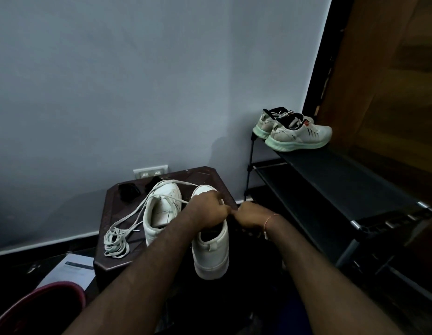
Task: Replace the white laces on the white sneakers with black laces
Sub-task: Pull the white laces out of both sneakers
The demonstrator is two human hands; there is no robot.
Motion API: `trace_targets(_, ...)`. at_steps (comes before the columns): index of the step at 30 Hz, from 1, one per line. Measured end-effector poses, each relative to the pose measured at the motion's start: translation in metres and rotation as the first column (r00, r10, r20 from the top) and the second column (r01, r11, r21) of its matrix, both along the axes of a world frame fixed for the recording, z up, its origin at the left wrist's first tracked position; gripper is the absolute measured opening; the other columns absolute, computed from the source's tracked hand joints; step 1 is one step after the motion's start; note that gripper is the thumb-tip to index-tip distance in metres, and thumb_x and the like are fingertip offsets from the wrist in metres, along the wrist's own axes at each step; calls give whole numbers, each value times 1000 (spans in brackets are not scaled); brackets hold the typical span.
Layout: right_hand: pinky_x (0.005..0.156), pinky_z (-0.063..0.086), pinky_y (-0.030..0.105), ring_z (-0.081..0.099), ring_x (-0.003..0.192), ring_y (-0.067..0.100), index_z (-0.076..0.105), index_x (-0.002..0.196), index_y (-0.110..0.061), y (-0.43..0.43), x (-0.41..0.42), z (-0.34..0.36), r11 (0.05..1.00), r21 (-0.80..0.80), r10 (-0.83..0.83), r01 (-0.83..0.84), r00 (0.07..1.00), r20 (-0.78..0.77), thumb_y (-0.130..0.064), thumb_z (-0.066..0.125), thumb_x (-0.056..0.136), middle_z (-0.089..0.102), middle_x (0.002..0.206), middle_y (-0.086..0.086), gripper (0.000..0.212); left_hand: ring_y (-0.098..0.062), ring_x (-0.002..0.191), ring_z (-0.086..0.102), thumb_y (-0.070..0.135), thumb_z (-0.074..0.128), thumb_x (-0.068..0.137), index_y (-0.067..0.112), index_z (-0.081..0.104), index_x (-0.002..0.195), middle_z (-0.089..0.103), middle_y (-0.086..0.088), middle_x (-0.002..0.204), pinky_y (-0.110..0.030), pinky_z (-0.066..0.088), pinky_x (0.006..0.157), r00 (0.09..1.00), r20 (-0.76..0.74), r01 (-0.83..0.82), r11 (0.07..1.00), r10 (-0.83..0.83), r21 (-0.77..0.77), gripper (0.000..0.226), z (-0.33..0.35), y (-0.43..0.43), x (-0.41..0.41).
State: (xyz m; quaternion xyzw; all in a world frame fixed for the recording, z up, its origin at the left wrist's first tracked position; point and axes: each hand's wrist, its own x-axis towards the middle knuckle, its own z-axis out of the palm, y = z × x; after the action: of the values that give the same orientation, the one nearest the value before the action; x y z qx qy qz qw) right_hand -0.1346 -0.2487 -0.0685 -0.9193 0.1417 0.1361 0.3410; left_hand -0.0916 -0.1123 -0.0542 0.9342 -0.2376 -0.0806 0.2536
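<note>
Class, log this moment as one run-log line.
left hand, right hand: meet over right sneaker, grip unclear | white lace: draped over left sneaker, bunched on table | black laces: beyond sneakers

Head cam, wide, fwd & down, close over stool (111, 205).

The sneakers (211, 252) and loose laces (114, 245) are white, the table (108, 209) dark brown.

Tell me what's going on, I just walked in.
A person is swapping laces at a small table. The left hand and right hand meet over the nearer sneaker; what their grip holds is hidden. A loose white lace lies heaped beside the other sneaker. Black laces wait behind.
</note>
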Motion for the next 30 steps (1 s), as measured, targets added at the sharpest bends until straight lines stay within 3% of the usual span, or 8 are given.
trace_targets(5, 36, 14, 12, 20, 27, 4, 37, 50, -22, -11, 6, 14, 798, 594, 61, 100, 968, -245, -45, 44, 95, 27, 36, -8, 51, -32, 106, 60, 46, 39, 71, 13, 67, 100, 67, -12, 109, -38, 48, 91, 999, 3, -39, 999, 39, 18, 53, 0, 1, -4)
trace_targets(10, 33, 31, 14, 36, 28, 5, 49, 47, -21, -22, -1, 12, -205, 979, -312, -10, 949, -55, -29, 52, 86, 36, 36, -9, 40, -32, 116, 55, 41, 34, 66, 12, 65, 110, 64, -12, 119, -38, 42, 101, 999, 16, -33, 999, 32, 31, 61, 0, -1, -10)
trace_targets(13, 54, 51, 21, 59, 48, 10, 59, 59, -16, -26, 5, 20, -465, 818, -745, -338, 649, -155, -26, 48, 91, 59, 52, -4, 35, -29, 124, 50, 39, 39, 76, 11, 62, 121, 59, -11, 130, -37, 36, 107, 999, 2, -33, 999, 33, 34, 58, 0, -1, -9)
trace_targets(15, 69, 53, 28, 67, 63, 14, 58, 79, -13, -31, 19, 26, -263, 890, -877, -373, 477, -59, -27, 37, 102, 68, 65, 2, 34, -28, 127, 48, 31, 47, 86, 11, 60, 125, 57, -11, 134, -35, 34, 109, 999, -6, -37, 999, 37, 12, 46, 1, 0, -11)
trace_targets(17, 71, 51, 30, 66, 69, 17, 57, 85, -9, -31, 35, 25, 322, 933, -876, -159, 325, 358, -24, 35, 103, 68, 74, 7, 33, -29, 126, 48, 35, 44, 83, 12, 60, 126, 57, -11, 134, -35, 35, 109, 999, -16, -34, 999, 34, 1, 51, 1, 1, -12)
trace_targets(20, 69, 42, 36, 58, 74, 28, 55, 73, -7, -30, 42, 2, 998, 34, -56, 47, 637, 769, -33, 41, 99, 61, 76, 13, 39, -31, 121, 53, 41, 35, 68, 14, 64, 115, 62, -13, 125, -37, 39, 104, 999, -28, -39, 999, 39, -1, 62, -2, 3, -10)
trace_targets(25, 74, 45, 36, 61, 93, 35, 57, 77, -13, -32, 7, -16, 801, -561, 392, -207, 890, 231, -58, 38, 95, 67, 94, 16, 52, -31, 113, 57, 47, 38, 71, 14, 67, 107, 65, -12, 116, -39, 45, 98, 996, -74, -61, 997, 58, -41, 56, -4, 5, -5)
trace_targets(30, 80, 47, 36, 62, 104, 35, 63, 103, -15, -24, -2, -2, 636, -768, 364, -78, 908, 209, -43, 41, 97, 66, 111, 12, 36, -30, 98, 60, 41, 36, 69, 15, 61, 80, 68, -11, 99, -37, 48, 88, 992, -87, -89, 995, 86, -33, 38, -7, 3, -2)
